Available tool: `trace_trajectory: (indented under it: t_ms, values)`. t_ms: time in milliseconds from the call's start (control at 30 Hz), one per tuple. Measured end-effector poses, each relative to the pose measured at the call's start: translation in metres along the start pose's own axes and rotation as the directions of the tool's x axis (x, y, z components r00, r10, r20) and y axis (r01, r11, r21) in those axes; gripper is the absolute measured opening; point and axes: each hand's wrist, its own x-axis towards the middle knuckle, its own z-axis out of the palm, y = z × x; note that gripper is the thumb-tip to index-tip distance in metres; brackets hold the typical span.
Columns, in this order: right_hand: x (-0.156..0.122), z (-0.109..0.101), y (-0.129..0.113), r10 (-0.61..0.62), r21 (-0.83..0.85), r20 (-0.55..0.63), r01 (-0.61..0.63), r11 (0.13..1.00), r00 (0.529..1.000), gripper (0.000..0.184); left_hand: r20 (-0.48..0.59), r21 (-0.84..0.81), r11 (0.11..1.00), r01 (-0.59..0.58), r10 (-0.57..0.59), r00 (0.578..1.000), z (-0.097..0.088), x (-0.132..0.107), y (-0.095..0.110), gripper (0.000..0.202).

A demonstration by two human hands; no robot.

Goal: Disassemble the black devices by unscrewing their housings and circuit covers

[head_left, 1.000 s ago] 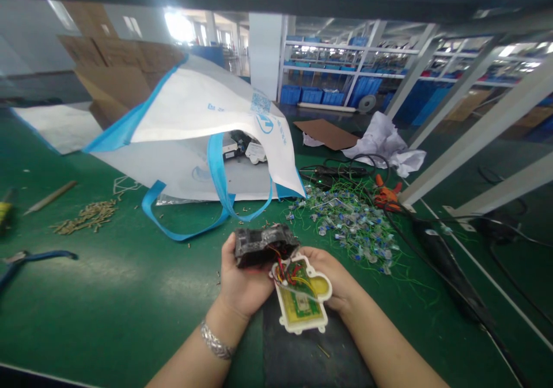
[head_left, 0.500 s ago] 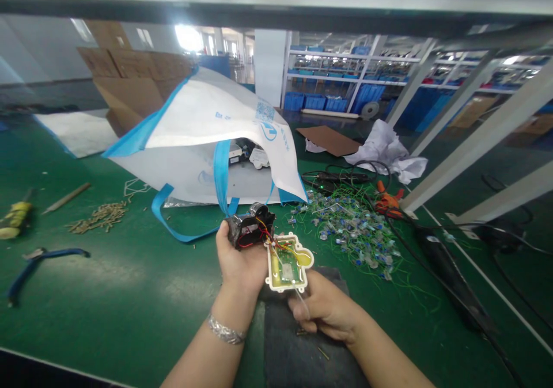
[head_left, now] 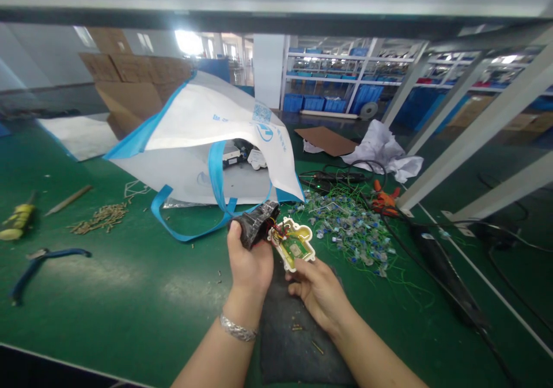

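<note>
My left hand (head_left: 253, 261) is closed around a black plastic housing (head_left: 254, 225), tilted so that its outer side faces me. Thin red and yellow wires (head_left: 276, 231) run from it to a white casing (head_left: 294, 244) with a green circuit board inside. The thumb and fingers of my right hand (head_left: 317, 287) pinch that casing at its near right edge. Beneath both hands lies a dark mat (head_left: 298, 353) with several small brass-coloured screws (head_left: 317, 347) on it.
Behind my hands a white and blue bag (head_left: 207, 117) lies open with parts inside. Right of it spreads a heap of small wired pieces (head_left: 354, 232). At left are screws (head_left: 99, 219), blue-handled pliers (head_left: 47, 255) and a yellow-handled tool (head_left: 17, 221). Metal posts (head_left: 479, 129) stand at right.
The black housing has been turned over, its wired inside now facing away. The white casing has tilted and moved slightly up; my right hand has shifted up to its edge.
</note>
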Motion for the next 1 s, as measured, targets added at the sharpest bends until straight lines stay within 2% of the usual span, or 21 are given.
trace_trajectory:
  t_ms: [133, 200, 267, 400, 533, 633, 733, 767, 800, 867, 933, 1000]
  values:
    - [0.005, -0.004, -0.007, -0.064, -0.004, -0.126, 0.064, 0.998, 0.99, 0.041, 0.075, 0.137, 0.99, -0.033, 0.023, 0.997, -0.002, -0.008, 0.01, 0.031]
    - [0.007, -0.006, -0.012, -0.101, -0.013, -0.168, 0.1, 0.995, 0.981, 0.04, 0.131, 0.192, 0.981, -0.019, -0.007, 0.991, -0.005, -0.013, 0.016, 0.036]
    - [0.008, -0.008, -0.016, -0.144, -0.02, -0.198, 0.143, 0.99, 0.97, 0.04, 0.151, 0.248, 0.967, 0.055, -0.094, 0.984, -0.01, -0.018, 0.02, 0.041]
    - [0.009, -0.01, -0.022, -0.246, -0.025, -0.249, 0.248, 0.969, 0.937, 0.042, 0.091, 0.356, 0.906, 0.23, -0.278, 0.956, -0.027, -0.027, 0.025, 0.051]
    - [0.008, -0.01, -0.027, -0.304, -0.003, -0.269, 0.315, 0.949, 0.914, 0.044, 0.202, 0.521, 0.819, 0.239, -0.391, 0.898, -0.038, -0.033, 0.029, 0.066]
    - [0.008, -0.011, -0.031, -0.326, 0.013, -0.279, 0.343, 0.939, 0.903, 0.045, 0.265, 0.711, 0.687, 0.153, -0.463, 0.846, -0.038, -0.036, 0.033, 0.075]
    - [0.008, -0.012, -0.035, -0.336, 0.027, -0.29, 0.358, 0.933, 0.896, 0.045, 0.277, 0.848, 0.525, 0.066, -0.548, 0.789, -0.04, -0.037, 0.04, 0.085]
    - [0.007, -0.012, -0.036, -0.331, 0.035, -0.291, 0.356, 0.934, 0.898, 0.045, 0.269, 0.881, 0.471, 0.036, -0.562, 0.782, -0.041, -0.037, 0.043, 0.089]
    - [0.007, -0.012, -0.037, -0.324, 0.045, -0.291, 0.351, 0.935, 0.9, 0.045, 0.252, 0.912, 0.411, 0.002, -0.563, 0.787, -0.042, -0.038, 0.048, 0.091]
    - [0.007, -0.01, -0.039, -0.305, 0.074, -0.292, 0.339, 0.938, 0.907, 0.042, 0.219, 0.959, 0.272, -0.083, -0.52, 0.826, -0.043, -0.04, 0.062, 0.089]
    - [0.007, -0.008, -0.043, -0.277, 0.099, -0.314, 0.322, 0.942, 0.908, 0.035, 0.225, 0.974, 0.135, -0.183, -0.475, 0.851, -0.039, -0.042, 0.083, 0.079]
    - [0.01, -0.005, -0.048, -0.237, 0.105, -0.363, 0.293, 0.95, 0.901, 0.026, 0.265, 0.959, 0.03, -0.282, -0.448, 0.854, -0.03, -0.043, 0.11, 0.064]
